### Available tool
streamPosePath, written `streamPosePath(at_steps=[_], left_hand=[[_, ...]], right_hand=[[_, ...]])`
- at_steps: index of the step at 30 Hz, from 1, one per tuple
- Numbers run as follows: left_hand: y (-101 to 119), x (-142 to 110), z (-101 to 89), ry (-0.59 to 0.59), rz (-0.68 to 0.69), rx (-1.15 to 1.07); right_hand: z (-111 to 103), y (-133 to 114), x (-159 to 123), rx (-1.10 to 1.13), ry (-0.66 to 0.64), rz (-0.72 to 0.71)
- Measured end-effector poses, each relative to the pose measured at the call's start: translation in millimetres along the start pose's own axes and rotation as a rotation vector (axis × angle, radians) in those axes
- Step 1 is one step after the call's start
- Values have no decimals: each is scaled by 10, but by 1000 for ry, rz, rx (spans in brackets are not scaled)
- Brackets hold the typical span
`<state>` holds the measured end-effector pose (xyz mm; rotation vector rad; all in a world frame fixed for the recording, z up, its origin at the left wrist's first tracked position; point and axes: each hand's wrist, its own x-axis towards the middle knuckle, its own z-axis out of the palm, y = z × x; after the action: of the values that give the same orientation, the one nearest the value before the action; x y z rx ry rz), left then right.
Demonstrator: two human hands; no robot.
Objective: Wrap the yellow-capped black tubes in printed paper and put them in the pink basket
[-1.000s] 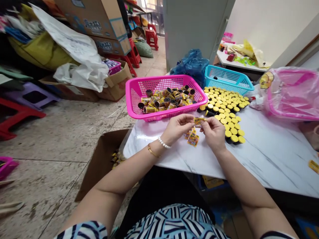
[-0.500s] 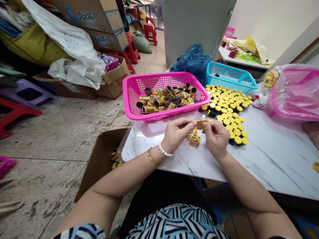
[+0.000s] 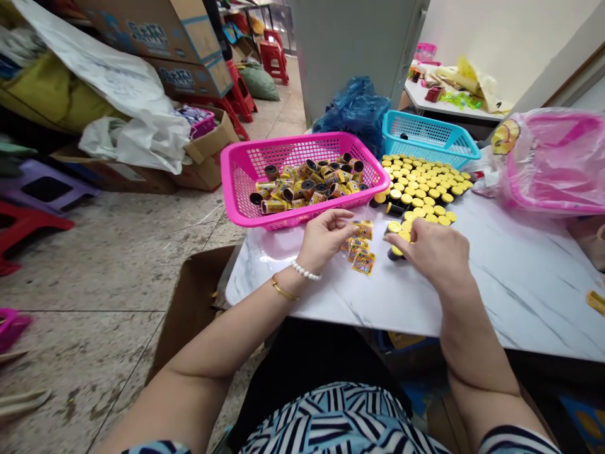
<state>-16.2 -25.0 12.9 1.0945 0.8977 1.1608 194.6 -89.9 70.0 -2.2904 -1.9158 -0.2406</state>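
Marbled tabletop bears pink basket w/ label-wrapped tubes inside, yellow-topped tubes R of it apparently unlabelled, loose labels in front, L hand pinching one label, R hand half-curled, hold unclear.

Pinching a yellow printed label in the left hand; reaching among mostly upright yellow-lidded pots with the right hand!

Speckled floor, red stools, grey cabinet, pale wall.
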Motion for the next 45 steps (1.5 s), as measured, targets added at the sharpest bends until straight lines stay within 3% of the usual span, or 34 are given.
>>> streamPosePath(at_steps=[2,4,8,12,15,17,19,20,23,27,32,36,42,45], left_hand=[[-35,26,-3,18,-21,22],[-57,35,-4,35,-19,33],[-50,18,7,37,23,46],[-37,12,1,33,56,80],[-30,10,-13,30,64,71],[-17,-8,-11,0,49,51],[-3,-41,4,-67,31,32],[1,-59,16,-108,26,25],[0,-106,53,-185,49,13],[9,-132,82,-140,95,-3],[80,-166,78,-100,66,-22],[136,-199,75,-71,33,-5],[163,-207,73,-131,-82,-28],[156,-208,64,-157,-77,5]], right_hand=[[-58,44,-3,-156,-197,74],[-64,47,-9,-204,-305,44],[-34,40,-23,-201,-323,-60],[-51,120,-35,-191,-341,-57],[-79,177,-49,-130,-225,-6],[-72,162,-64,36,16,6],[-28,91,-80,317,237,-82],[8,39,-86,469,286,-146],[150,-124,-90,815,180,-250],[307,-242,-76,1007,6,-146],[336,-286,-85,991,173,-35],[304,-287,-93,879,322,-57],[367,-350,-120,815,344,-158],[340,-321,-97,840,315,-260]])
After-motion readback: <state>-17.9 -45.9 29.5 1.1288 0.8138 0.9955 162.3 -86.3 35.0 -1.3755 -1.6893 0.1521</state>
